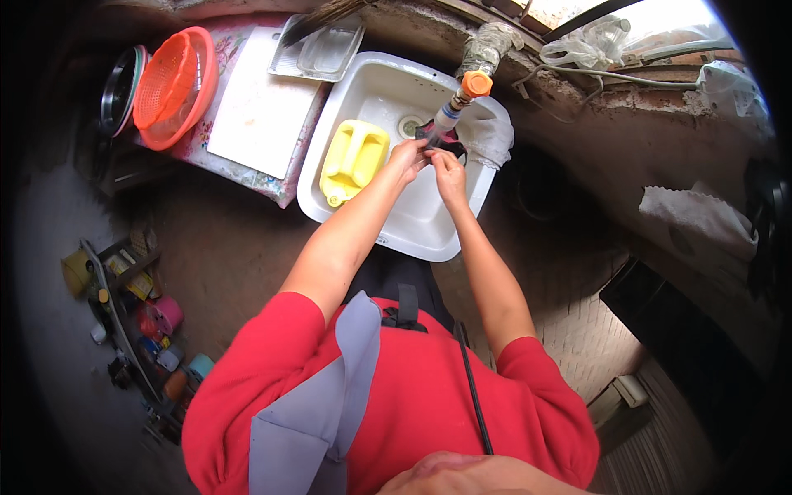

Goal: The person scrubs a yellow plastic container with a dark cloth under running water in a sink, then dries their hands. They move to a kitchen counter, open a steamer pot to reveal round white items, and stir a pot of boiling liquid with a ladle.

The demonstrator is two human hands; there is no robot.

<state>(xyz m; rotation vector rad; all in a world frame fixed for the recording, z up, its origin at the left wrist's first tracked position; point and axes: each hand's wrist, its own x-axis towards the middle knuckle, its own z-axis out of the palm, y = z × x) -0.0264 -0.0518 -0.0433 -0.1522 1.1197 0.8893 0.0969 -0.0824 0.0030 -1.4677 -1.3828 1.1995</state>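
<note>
Over the white sink [408,216], my left hand [408,158] and my right hand [447,173] hold the near edge of a dark cloth item with pink or red parts [455,143]. It lies just under the spout of the faucet [447,116], which has an orange knob [476,83]. My fingertips are close together, with the cloth's edge between them. What it is exactly, and whether water runs on it, I cannot tell for sure. A yellow plastic jug [354,159] lies in the sink, left of my hands. The drain [408,127] shows behind them.
A white cloth [492,139] hangs over the sink's right rim. Left of the sink, a table bears a white board [263,105], clear plastic trays [328,52] and orange plastic baskets [173,86]. A shelf with household items [130,303] stands at lower left.
</note>
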